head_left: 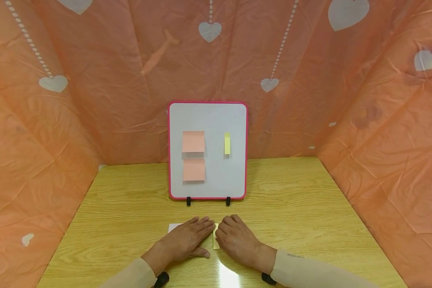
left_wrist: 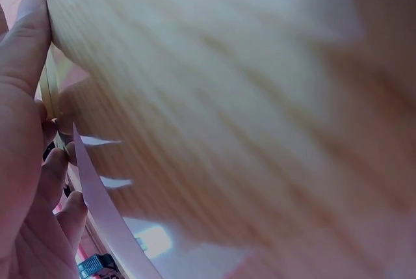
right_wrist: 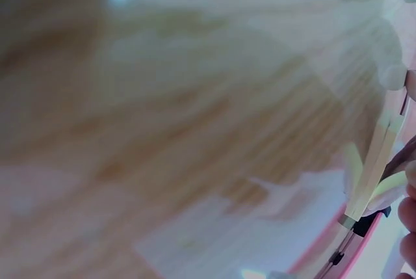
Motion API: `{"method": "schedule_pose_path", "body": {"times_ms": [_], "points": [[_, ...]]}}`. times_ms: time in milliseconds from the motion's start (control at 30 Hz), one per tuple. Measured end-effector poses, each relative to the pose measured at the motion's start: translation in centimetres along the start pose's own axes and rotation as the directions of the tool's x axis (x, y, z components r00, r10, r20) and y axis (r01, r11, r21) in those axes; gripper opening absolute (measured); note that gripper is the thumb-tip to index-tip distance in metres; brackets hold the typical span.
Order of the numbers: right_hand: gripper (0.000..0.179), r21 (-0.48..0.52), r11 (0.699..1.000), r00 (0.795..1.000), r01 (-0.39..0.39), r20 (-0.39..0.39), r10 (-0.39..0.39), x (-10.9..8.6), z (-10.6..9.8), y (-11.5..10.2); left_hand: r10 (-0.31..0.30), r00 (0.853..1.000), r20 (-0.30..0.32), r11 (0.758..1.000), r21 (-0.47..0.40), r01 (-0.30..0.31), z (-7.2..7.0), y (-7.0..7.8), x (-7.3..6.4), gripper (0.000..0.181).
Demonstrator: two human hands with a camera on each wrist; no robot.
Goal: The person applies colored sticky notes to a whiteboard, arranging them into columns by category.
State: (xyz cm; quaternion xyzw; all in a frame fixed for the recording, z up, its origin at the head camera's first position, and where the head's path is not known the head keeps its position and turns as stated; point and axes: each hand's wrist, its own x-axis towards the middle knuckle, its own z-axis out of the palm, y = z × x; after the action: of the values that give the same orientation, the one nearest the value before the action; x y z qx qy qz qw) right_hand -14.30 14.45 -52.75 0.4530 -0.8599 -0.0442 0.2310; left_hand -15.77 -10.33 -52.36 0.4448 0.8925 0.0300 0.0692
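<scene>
My left hand (head_left: 189,240) lies with its fingers extended over a pale sticky-note pad (head_left: 174,227). Most of that pad is hidden beneath it; its thin edge (left_wrist: 104,207) shows in the left wrist view. Between the two hands lies a narrow yellow sticky-note pad (head_left: 216,244), with the left fingertips at its left side. My right hand (head_left: 239,242), fingers curled, is at the pad's right side. In the right wrist view a yellow strip (right_wrist: 389,185) bends away from the yellow pad (right_wrist: 374,165) towards the right fingertips, which pinch it; the contact is partly hidden.
Behind the hands a pink-framed whiteboard (head_left: 212,120) stands on black feet (head_left: 228,201). It bears two pink sticky notes (head_left: 193,141), one above the other, and a yellow strip note (head_left: 227,143). An orange curtain (head_left: 129,100) encloses the wooden table (head_left: 291,200).
</scene>
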Motion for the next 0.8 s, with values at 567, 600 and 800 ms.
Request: {"method": "schedule_pose_path", "body": {"times_ms": [567, 600, 800], "points": [[0.044, 0.064, 0.997, 0.995, -0.04, -0.089, 0.046, 0.16, 0.53, 0.37, -0.032, 0.999, -0.018, 0.996, -0.084, 0.031, -0.17, 0.17, 0.04, 0.086], [0.041, 0.065, 0.997, 0.995, -0.041, -0.089, 0.047, 0.15, 0.56, 0.38, -0.035, 0.999, -0.02, 0.995, -0.092, 0.033, -0.17, 0.19, 0.02, 0.086], [0.015, 0.067, 0.997, 0.996, -0.048, -0.071, 0.053, -0.05, 0.45, 0.48, -0.049, 0.998, -0.028, 0.989, -0.142, 0.044, -0.17, 0.38, -0.25, 0.084]]}}
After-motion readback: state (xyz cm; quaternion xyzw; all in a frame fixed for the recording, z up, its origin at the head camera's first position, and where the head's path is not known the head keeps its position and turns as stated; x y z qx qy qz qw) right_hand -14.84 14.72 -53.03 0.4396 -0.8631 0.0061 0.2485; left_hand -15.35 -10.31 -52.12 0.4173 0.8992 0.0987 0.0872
